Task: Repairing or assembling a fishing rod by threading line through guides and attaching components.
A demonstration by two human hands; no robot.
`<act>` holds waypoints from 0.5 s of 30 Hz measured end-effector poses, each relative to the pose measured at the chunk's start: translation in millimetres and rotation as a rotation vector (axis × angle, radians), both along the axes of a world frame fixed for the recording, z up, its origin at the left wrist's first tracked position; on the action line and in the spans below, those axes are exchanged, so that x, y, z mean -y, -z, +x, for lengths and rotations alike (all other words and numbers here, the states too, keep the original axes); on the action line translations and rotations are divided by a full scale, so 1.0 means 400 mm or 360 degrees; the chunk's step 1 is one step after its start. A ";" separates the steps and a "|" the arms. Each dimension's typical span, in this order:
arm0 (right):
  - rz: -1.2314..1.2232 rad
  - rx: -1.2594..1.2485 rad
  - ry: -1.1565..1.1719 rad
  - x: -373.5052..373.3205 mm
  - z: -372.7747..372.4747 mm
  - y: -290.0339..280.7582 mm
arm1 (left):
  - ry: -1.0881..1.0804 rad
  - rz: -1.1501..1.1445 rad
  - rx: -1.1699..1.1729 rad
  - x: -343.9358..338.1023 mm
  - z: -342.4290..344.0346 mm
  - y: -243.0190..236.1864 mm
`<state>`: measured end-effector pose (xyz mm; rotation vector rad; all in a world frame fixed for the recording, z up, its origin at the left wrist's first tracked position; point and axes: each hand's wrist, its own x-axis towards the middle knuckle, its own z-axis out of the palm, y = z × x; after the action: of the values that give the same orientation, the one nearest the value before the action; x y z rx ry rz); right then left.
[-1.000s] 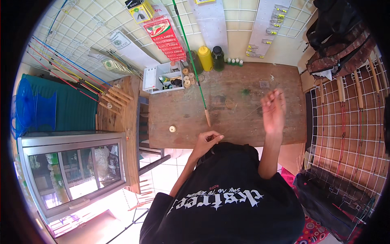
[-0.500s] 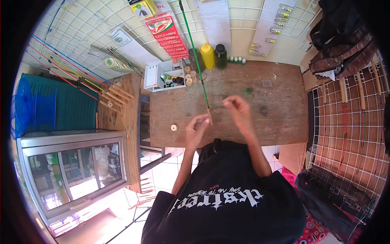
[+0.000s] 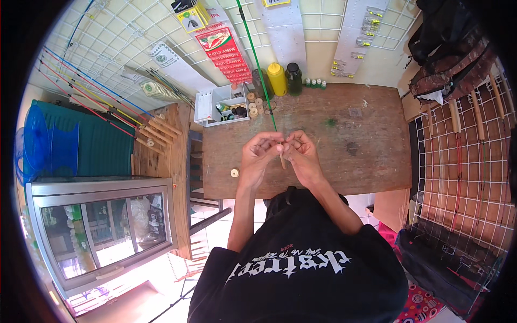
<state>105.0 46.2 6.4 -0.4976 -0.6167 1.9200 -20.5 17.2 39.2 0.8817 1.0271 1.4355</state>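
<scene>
My left hand [image 3: 264,146] and my right hand [image 3: 299,148] meet over the lower part of a green fishing rod [image 3: 266,99], fingers curled and fingertips pinched together. What is between the fingertips is too small or hidden to make out. The rod's cork handle [image 3: 283,161] shows below my fingers. The rod runs from under my hands up past the wall. Beneath them is a worn wooden table [image 3: 366,151], with a small pale ring [image 3: 235,173] lying left of my left hand.
A white organizer [image 3: 207,105], cork rings [image 3: 253,112], a yellow bottle [image 3: 276,79], a dark bottle [image 3: 294,81] and small vials [image 3: 315,83] line the back. Rods with cork handles [image 3: 161,124] lie left; a wire rack [image 3: 458,177] and bags [image 3: 436,81] are on the right.
My right hand has swung from the right of the table down and leftward to the rod. My left hand has moved up from the table's front edge to meet it.
</scene>
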 end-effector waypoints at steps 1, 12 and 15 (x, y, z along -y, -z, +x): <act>0.0001 -0.0002 0.0001 0.001 0.002 0.006 | 0.0080 -0.0003 0.0035 -0.001 -0.001 0.006; 0.0131 0.0409 -0.0141 -0.008 0.027 0.027 | -0.0130 0.0065 -0.0087 -0.005 0.006 0.015; 0.0353 0.0673 0.0010 -0.003 0.024 0.024 | -0.0332 -0.0014 -0.0158 -0.022 0.002 0.022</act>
<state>114.4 47.5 -3.1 -0.7676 -1.0851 1.7219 -19.8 26.0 30.5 0.8665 1.2282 1.5717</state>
